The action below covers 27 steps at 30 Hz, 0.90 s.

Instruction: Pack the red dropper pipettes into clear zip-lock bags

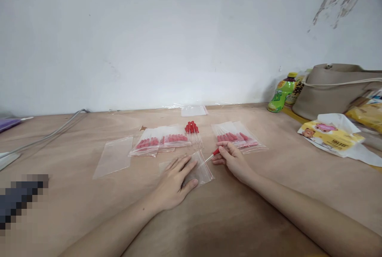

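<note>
My left hand (176, 182) lies flat with spread fingers on a clear zip bag (203, 172) on the brown table. Pinched in my right hand (232, 160) is a red-handled screwdriver (215, 152), its metal shaft pointing left at the bag's red-striped opening. Behind my hands stands a small pile of loose red-handled screwdrivers (191, 127). Filled bags with red handles inside overlap to the left (162, 139) of that pile, and more filled bags (235, 135) lie to its right.
A flat clear bag (115, 156) lies at the left, and white bags (193, 110) lie by the wall. A grey cable (67, 123) crosses the far left. At the right are a green bottle (282, 93), a tissue pack (331, 135) and a beige handbag (325, 92).
</note>
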{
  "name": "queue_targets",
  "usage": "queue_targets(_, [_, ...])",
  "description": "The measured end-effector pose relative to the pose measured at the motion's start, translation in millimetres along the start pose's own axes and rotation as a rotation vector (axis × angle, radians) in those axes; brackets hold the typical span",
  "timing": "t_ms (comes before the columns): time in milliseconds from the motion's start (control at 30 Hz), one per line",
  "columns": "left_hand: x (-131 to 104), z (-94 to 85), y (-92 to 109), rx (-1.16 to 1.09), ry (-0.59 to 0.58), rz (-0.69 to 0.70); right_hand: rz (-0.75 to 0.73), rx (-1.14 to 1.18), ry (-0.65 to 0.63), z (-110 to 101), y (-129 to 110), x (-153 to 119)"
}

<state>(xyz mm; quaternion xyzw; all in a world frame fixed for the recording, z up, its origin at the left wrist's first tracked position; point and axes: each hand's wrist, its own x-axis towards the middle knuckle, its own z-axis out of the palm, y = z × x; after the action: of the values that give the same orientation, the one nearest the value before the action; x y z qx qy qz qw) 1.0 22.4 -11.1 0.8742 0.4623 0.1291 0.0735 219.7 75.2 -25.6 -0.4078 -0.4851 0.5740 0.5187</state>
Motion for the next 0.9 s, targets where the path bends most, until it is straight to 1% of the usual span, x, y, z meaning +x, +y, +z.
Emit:
queue_targets(67, [0.2,0.5,-0.6,-0.006,0.023,-0.017,0.07,-0.04,-0.122,-6.4,-3.3,1.3])
queue_targets(167, [-0.3,0.9,-0.8,-0.016,0.043,-0.015,0.117,-0.213,-0.359,-18.9,-7.5,6.4])
queue_targets(233, [-0.6,0.7,-0.1,-0.019,0.051,-0.009,0.081,-0.367,-0.483,-24.5,-9.4,9.8])
queue_targets(333, [-0.2,0.3,1.1,-0.014,0.053,-0.008,-0.037,-0.551,-0.578,-23.7,-11.7,12.1])
queue_targets(433, [0.9,0.3,1.8,-0.008,0.047,-0.015,-0.135,-0.666,-0.594,-17.1,-14.8,11.8])
queue_targets(567, [2.1,0.1,2.1,-0.007,0.048,-0.014,-0.192,-0.778,-0.583,-13.0,-19.5,11.3])
queue_targets(633, [2.4,-0.1,2.2,-0.008,0.053,-0.011,-0.176,-0.765,-0.569,-12.3,-20.9,10.4])
queue_targets(767, [2.5,-0.1,2.8,-0.014,0.059,-0.002,-0.103,-0.649,-0.497,-7.1,-19.5,6.0])
queue_targets(900, [2.4,0.4,2.8,-0.021,0.061,0.005,-0.113,-0.6,-0.427,-1.0,-16.0,2.9])
